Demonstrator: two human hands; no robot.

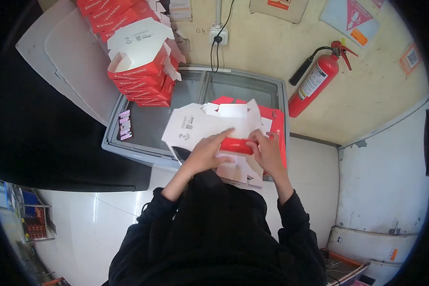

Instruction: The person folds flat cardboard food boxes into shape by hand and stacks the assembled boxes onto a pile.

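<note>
The carton point(200, 124), partly folded, is held at the near edge of the surface point(153, 126), a glass-topped unit, its white printed inside facing up and a red panel point(236, 146) raised toward the person. The right hand point(268, 153) has its fingers bent and gripping the right end of that panel. The left hand point(209, 148) is at the panel's left end, digits parted above and below it; whether it grips cannot be told. Red flat cartons point(278, 126) lie beneath and to the right. A phone point(125, 125) lies near the surface's left edge. Behind it stands a stack of red cartons point(143, 88), the top one open. A fire extinguisher point(314, 83) is at the wall, right of the surface; a socket point(219, 35) with a plug is fixed above.
</note>
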